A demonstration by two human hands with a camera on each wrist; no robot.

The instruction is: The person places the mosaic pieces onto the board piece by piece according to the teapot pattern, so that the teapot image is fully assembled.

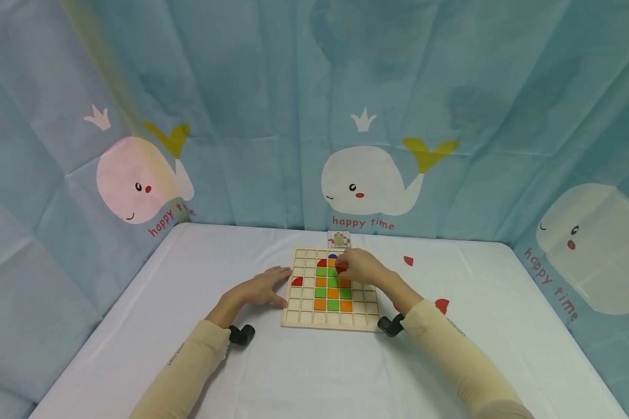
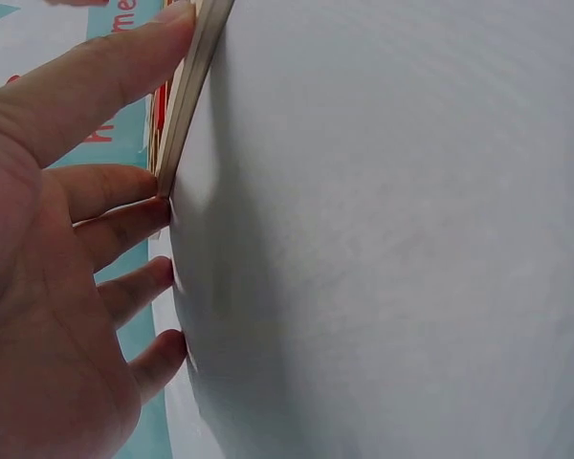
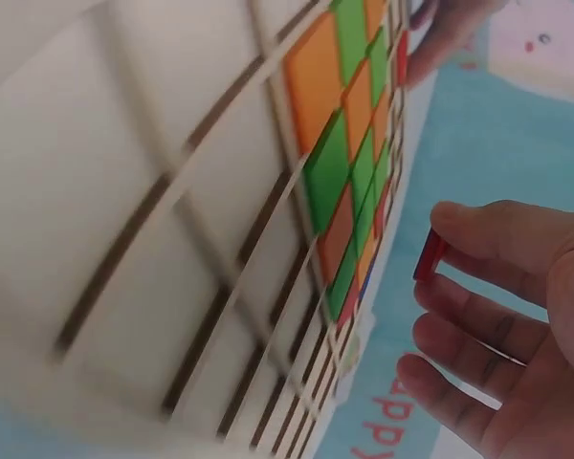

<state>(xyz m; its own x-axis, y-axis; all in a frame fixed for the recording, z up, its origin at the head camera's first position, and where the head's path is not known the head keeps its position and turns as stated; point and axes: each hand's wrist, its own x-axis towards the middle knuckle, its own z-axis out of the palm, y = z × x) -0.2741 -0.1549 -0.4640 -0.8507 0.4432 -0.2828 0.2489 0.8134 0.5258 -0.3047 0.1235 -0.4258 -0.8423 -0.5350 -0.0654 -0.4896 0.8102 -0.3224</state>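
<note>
Behind you hangs one blue curtain [image 1: 241, 70] with three printed whales [image 1: 364, 180] across the frame's left, middle and right. Below it spreads one white table [image 1: 293, 372], and your two pale sleeves [image 1: 183, 372] reach in from the lower left and lower right. One wooden board [image 1: 359, 311] lies flat at the centre. Your two hands are apart: the left hand [image 1: 262, 288], fingers spread, touches the board's left edge; the right hand [image 1: 364, 267], over its upper right, pinches one red piece [image 3: 430, 256] between thumb and forefinger. Two black gadgets [image 1: 242, 335] sit at your wrists. One picture card [image 1: 339, 239] lies just above the board. On the board you can count at least six orange squares [image 1: 320, 304], six green squares [image 1: 333, 304], two red quarter-circles [image 1: 297, 281] and one blue piece [image 1: 332, 256]. Three loose red pieces [image 1: 442, 305] lie right of centre, one partly hidden by your arm.
</note>
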